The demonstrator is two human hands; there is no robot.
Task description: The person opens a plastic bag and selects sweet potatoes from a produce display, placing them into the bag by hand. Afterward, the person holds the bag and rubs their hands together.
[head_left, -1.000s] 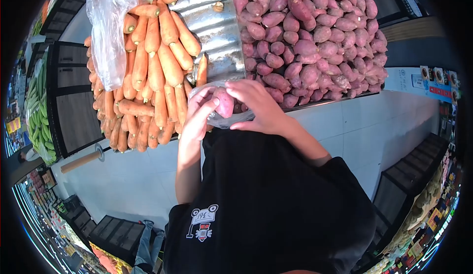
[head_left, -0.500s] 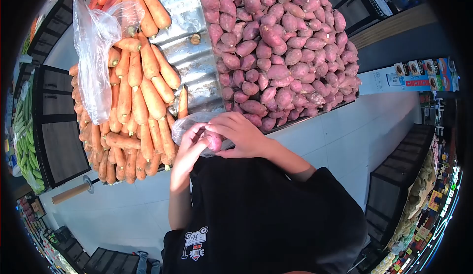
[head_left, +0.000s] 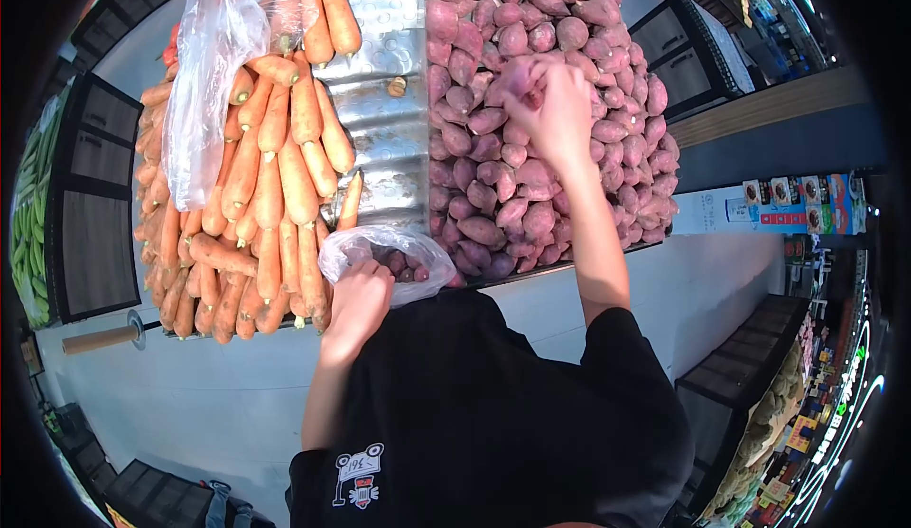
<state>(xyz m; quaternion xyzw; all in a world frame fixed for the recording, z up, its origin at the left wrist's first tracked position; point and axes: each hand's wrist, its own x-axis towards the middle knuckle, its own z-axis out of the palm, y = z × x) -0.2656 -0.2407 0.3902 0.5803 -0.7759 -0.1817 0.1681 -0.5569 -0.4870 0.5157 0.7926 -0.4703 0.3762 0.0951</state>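
My left hand (head_left: 359,296) is closed on the rim of a clear plastic bag (head_left: 436,270) at the front edge of the display. Several small sweet potatoes lie inside the bag, partly covered by its film. Over the heap of purple-skinned sweet potatoes (head_left: 512,215), my right hand (head_left: 560,111) is reached out with its fingers curled around a sweet potato (head_left: 517,77). Motion slightly blurs that hand, and its fingers cover part of what it grips.
Carrots (head_left: 270,186) are piled left of the bag, with a crumpled clear plastic bag (head_left: 204,92) draped over them. A metal tray surface (head_left: 384,139) separates carrots and sweet potatoes. A roll on a holder (head_left: 100,338) sticks out at the lower left.
Both hands were together around a sweet potato by the bag. My right hand has moved up and right to the heap; my left now grips the bag's rim, and the bag's opening shows.
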